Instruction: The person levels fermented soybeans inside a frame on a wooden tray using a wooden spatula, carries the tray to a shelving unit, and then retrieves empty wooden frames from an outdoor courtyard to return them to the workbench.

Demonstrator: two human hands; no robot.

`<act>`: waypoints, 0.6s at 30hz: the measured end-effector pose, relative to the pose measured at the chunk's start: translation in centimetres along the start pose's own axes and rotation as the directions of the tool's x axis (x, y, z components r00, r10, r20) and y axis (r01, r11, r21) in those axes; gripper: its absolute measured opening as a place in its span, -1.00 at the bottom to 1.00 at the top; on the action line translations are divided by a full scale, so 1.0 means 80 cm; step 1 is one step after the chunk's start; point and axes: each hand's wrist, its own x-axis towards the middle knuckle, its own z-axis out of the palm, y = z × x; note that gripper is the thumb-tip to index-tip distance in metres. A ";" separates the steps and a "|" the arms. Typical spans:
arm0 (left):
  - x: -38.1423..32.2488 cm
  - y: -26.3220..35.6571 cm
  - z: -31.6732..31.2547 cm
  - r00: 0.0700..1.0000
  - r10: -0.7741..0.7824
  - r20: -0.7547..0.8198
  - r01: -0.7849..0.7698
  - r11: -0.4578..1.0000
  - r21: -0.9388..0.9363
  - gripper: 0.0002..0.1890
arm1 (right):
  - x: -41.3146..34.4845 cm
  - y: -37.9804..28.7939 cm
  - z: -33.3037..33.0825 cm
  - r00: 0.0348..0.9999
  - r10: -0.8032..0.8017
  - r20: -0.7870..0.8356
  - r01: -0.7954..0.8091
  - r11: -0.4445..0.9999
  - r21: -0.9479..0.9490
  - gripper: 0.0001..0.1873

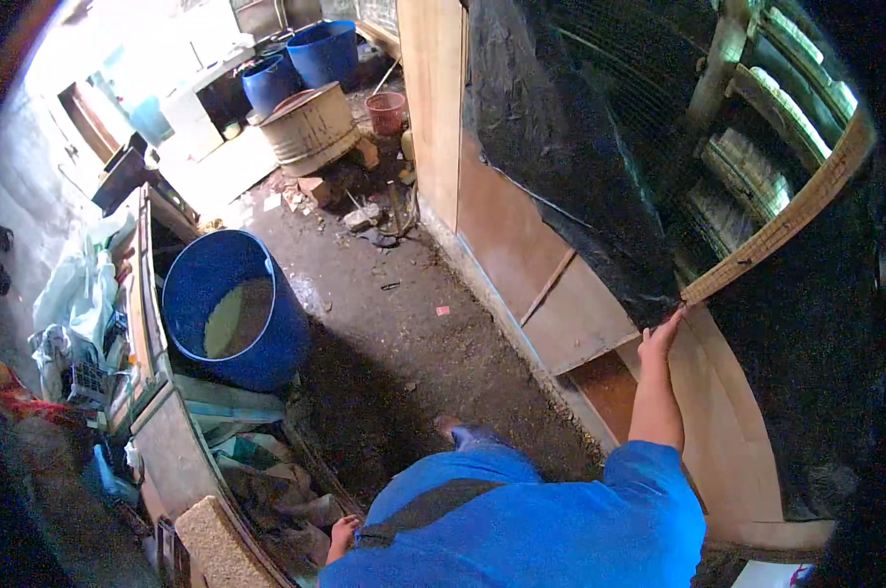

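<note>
My right hand (662, 336) is stretched out to the right, at the top edge of a plywood partition. Its fingers reach the near end of a long wooden strip (781, 235), beside the lower edge of a black plastic sheet (560, 147). The thumb stands apart from the fingers; whether they close around the wood is unclear. Low at my left side hangs my left hand (345, 531), fingers curled, and its palm is hidden. Ahead on the left, a blue plastic barrel (289, 323) stands with its top open and something pale greenish inside.
A low board wall (175, 434) runs along the left, with plastic bags (83, 287) beyond it. Up the dirt floor (384, 316) stand a rusty metal drum (307, 132), a blue tub (324, 53) and a red bucket (386, 114). Rubble (362, 217) lies near the drum.
</note>
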 end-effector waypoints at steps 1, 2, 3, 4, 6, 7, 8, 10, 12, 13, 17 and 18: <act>0.003 0.001 -0.003 1.000 0.005 -0.001 -0.005 1.000 0.000 -0.64 | -0.010 0.005 -0.003 0.998 0.003 0.059 -0.003 1.000 0.000 -0.16; 0.008 0.004 -0.008 1.000 -0.010 -0.004 0.010 1.000 -0.023 -0.65 | -0.021 0.008 -0.008 0.993 0.006 0.117 -0.006 1.000 0.000 -0.14; 0.015 0.013 -0.011 1.000 -0.022 -0.001 0.022 0.999 -0.047 -0.66 | -0.028 0.011 -0.014 0.993 -0.001 0.115 0.000 1.000 0.008 -0.14; 0.021 0.025 -0.013 0.999 -0.035 0.005 0.035 0.997 -0.067 -0.67 | -0.031 0.019 -0.022 0.993 0.027 0.114 -0.024 0.999 -0.030 -0.11; 0.025 0.058 -0.018 0.998 -0.063 0.016 0.065 0.992 -0.105 -0.69 | -0.043 0.040 -0.042 0.990 0.011 0.139 0.009 0.989 -0.145 -0.01; 0.024 0.076 -0.019 0.998 -0.058 0.017 0.060 0.993 -0.101 -0.69 | -0.056 0.048 -0.050 0.991 0.009 0.136 0.010 0.990 -0.139 -0.01; 0.023 0.097 -0.018 1.000 -0.027 -0.004 0.026 0.991 -0.130 -0.67 | -0.073 0.056 -0.053 0.986 -0.011 0.165 0.045 0.978 -0.206 0.01; 0.030 0.124 -0.018 0.998 0.056 0.021 -0.054 0.996 -0.075 -0.61 | -0.115 0.061 -0.057 0.967 -0.059 0.247 0.135 0.943 -0.304 0.02; 0.011 0.162 -0.009 0.999 0.035 -0.002 -0.035 0.999 -0.036 -0.60 | -0.131 0.080 -0.069 0.958 -0.017 0.288 0.143 0.895 -0.422 -0.01; -0.013 0.195 0.000 0.999 0.007 -0.035 -0.007 1.000 -0.001 -0.59 | -0.145 0.085 -0.073 0.948 0.044 0.316 0.125 0.860 -0.495 -0.03; -0.010 0.211 0.006 0.993 0.113 0.016 -0.111 0.991 -0.075 -0.57 | -0.203 0.095 -0.059 0.785 -0.152 0.600 0.506 0.715 -0.482 -0.39; -0.012 0.218 0.009 0.990 0.139 0.035 -0.136 0.988 -0.075 -0.58 | -0.244 0.075 -0.044 0.678 -0.306 0.669 0.692 0.574 -0.438 -0.40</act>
